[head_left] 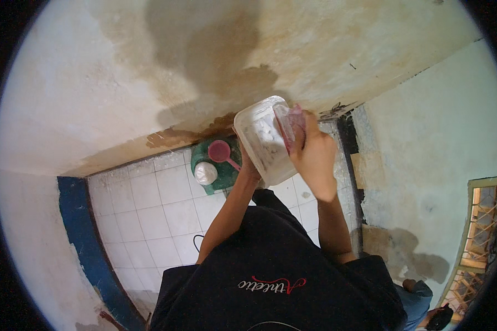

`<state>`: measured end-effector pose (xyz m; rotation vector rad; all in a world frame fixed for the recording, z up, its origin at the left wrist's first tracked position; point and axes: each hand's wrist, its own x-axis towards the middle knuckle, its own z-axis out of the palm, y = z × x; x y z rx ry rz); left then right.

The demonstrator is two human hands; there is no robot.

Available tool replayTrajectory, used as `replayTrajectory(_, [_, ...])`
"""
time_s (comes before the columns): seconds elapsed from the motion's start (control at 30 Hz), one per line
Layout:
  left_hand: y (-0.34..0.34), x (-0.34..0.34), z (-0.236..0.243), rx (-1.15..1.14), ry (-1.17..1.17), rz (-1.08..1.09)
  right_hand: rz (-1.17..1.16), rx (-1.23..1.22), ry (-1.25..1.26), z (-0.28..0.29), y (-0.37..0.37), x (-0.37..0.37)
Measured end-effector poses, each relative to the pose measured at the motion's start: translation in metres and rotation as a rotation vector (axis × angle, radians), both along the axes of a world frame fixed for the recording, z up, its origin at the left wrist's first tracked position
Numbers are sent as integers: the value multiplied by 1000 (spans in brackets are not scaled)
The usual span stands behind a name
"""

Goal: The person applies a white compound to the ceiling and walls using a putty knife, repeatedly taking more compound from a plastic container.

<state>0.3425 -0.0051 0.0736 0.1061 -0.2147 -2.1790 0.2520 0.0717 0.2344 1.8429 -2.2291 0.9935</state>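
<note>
My left hand (249, 164) supports a clear rectangular plastic tub (279, 172) from its left side and underneath; most of its fingers are hidden behind the tub. White paste (266, 131) lies inside and smears the tub's walls. In my right hand (319, 157) is a flat, pinkish putty spreader (290, 124), tilted at the tub's right rim. The fingers are closed around it, and its lower edge reaches toward the paste. Whether that edge touches the paste I cannot tell.
A stained wall (204, 71) rises ahead. Below, a green stool (215, 175) bears a pink dipper (219, 150) and a white bundle (205, 173) on white floor tiles (168, 193). A blue wall strip (80, 220) stands left, a grilled window (475, 237) right. Another person's jeans (417, 303) show lower right.
</note>
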Motion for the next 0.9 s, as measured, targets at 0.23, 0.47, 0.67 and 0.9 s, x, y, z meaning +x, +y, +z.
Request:
replayTrajectory(0.23, [4, -2, 17, -28, -255, 165, 237, -77, 189, -36, 6, 25])
replayTrajectory(0.47, [5, 1, -13, 49, -69, 150, 150, -68, -26, -18, -5, 11])
replayTrajectory(0.67, [0, 5, -38, -45, -243, 302, 210, -181, 38, -51, -10, 47])
replayTrajectory(0.9, [17, 12, 20, -34, -366, 406, 225, -97, -110, -34, -14, 27])
